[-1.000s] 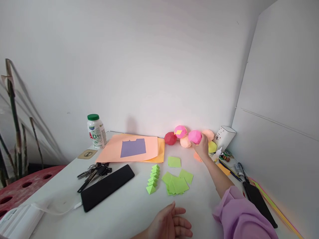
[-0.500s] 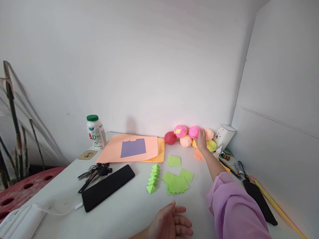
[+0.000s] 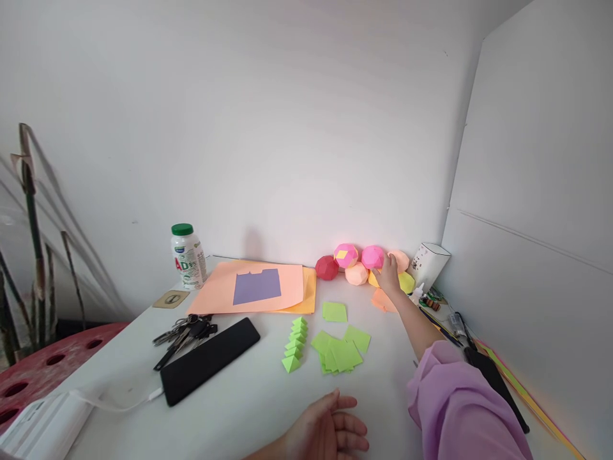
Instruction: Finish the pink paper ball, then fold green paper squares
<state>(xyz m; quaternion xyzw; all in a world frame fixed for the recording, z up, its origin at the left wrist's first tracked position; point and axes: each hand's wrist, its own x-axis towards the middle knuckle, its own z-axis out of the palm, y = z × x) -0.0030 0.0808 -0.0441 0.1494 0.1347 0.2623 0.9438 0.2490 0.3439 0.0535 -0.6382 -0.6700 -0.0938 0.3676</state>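
My right hand [image 3: 389, 276] reaches to the paper balls by the wall, its fingers apart beside a pink paper ball [image 3: 372, 257]; whether a fingertip touches it I cannot tell. That ball rests on top of a peach ball [image 3: 356, 274] and a yellow ball [image 3: 374, 278], the latter partly behind my hand. Further left are a pink-and-yellow ball [image 3: 345, 255] and a red ball [image 3: 327, 268]. Another peach ball [image 3: 399, 260] and more yellow paper [image 3: 407, 282] show to the right. My left hand [image 3: 330, 427] lies at the front edge, palm turned up, fingers loosely spread and holding nothing.
Green paper squares [image 3: 342, 355] and a row of folded green pieces [image 3: 294, 346] lie mid-table. Orange sheets [image 3: 215, 294] with a purple piece [image 3: 257, 286], a phone-like black slab [image 3: 211, 361], keys [image 3: 189, 331] and a bottle [image 3: 188, 259] stand left. A white paper holder [image 3: 430, 265] is at right.
My right hand has set the pink ball onto the pile, then let go and drawn slightly right of it. My left hand has stayed in place.
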